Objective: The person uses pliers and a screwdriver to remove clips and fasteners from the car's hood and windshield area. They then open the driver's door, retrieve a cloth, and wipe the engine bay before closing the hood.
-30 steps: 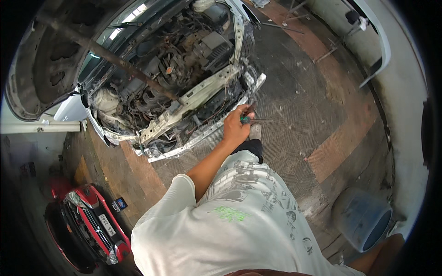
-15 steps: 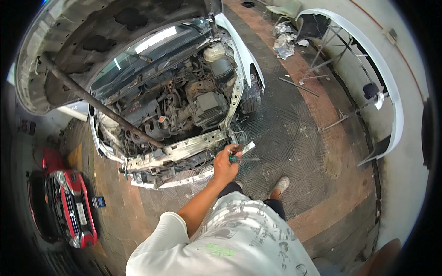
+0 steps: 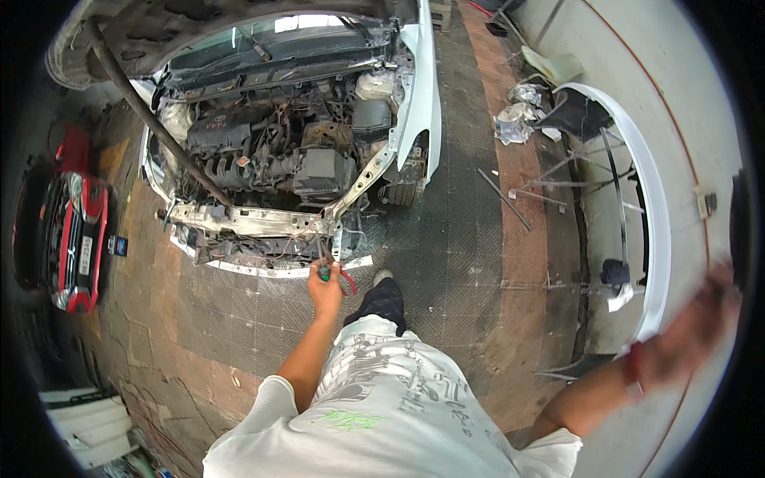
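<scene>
My left hand point(image 3: 323, 293) is closed around a screwdriver with a green and dark handle point(image 3: 324, 274) and a pair of red-handled pliers point(image 3: 349, 280). It is held in front of the car's bare front crossmember point(image 3: 263, 219), close to the lower bumper bar point(image 3: 263, 271). Whether it touches the car I cannot tell. My right hand point(image 3: 701, 315) is raised far to the right, near the wall, smeared by motion. A red band circles that wrist. The engine bay point(image 3: 271, 155) lies exposed under the raised hood point(image 3: 191, 28).
A prop rod point(image 3: 151, 115) slants from the hood to the crossmember. On the right, a white bumper cover point(image 3: 657, 239) leans on a metal stand by the wall. A metal strip point(image 3: 504, 199) and crumpled wrapping point(image 3: 515, 123) lie on the floor. A red car front point(image 3: 82, 239) is at left.
My view has swung as I stepped. The left hand with the tools sits farther left along the car's front, and the red pliers handles now show. My right arm has risen into view.
</scene>
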The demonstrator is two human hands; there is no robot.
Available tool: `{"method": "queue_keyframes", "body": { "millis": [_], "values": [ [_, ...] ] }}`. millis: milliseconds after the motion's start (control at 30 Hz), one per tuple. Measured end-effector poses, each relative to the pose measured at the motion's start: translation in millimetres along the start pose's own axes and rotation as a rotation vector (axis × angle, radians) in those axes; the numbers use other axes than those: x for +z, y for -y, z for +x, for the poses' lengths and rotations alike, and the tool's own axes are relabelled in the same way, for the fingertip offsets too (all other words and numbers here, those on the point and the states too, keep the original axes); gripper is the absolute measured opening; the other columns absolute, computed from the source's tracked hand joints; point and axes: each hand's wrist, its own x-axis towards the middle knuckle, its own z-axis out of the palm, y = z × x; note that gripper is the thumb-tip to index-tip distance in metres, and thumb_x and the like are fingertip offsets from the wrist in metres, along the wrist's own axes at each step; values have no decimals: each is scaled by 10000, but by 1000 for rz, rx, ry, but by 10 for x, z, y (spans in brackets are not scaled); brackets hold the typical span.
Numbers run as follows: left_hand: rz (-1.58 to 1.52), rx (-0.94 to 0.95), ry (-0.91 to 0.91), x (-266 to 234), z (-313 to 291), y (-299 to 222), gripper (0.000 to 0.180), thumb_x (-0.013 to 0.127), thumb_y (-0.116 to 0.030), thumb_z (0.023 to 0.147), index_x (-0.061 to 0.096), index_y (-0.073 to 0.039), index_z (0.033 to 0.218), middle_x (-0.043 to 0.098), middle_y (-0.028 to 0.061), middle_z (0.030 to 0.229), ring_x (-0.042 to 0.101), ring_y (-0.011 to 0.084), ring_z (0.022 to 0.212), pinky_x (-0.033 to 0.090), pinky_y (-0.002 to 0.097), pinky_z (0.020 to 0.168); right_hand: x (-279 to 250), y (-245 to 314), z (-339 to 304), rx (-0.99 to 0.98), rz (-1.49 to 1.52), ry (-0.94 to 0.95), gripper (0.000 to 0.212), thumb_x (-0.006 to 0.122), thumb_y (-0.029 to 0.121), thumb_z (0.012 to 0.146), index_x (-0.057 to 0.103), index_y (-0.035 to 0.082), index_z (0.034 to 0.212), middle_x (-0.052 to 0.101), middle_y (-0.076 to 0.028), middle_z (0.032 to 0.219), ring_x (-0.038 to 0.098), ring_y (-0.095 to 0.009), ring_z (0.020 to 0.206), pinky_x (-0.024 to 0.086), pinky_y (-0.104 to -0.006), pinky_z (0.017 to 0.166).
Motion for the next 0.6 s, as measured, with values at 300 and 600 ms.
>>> {"method": "queue_keyframes", "body": {
  "millis": [300, 600],
  "values": [
    [-201, -312, -213, 611, 865, 205, 444, 750, -233, 985, 606, 70, 1276, 729, 112, 1066, 659, 185, 966, 504, 333, 904, 1496, -2733, -2417, 1245, 329, 919, 302, 612, 43, 993, 600, 46, 1295, 685, -75, 1094, 681, -151, 872, 562, -287, 728],
    [-115, -175, -444, 689, 1421, -312, 283, 746, -203, 990, 646, 8, 1150, 695, 63, 974, 623, 157, 872, 500, 321, 803, 3308, -3190, -1682, 439, 39, 1453, 425, 668, 36, 974, 566, 22, 1386, 690, -112, 1147, 657, -168, 848, 534, -286, 740]
  ]
}}
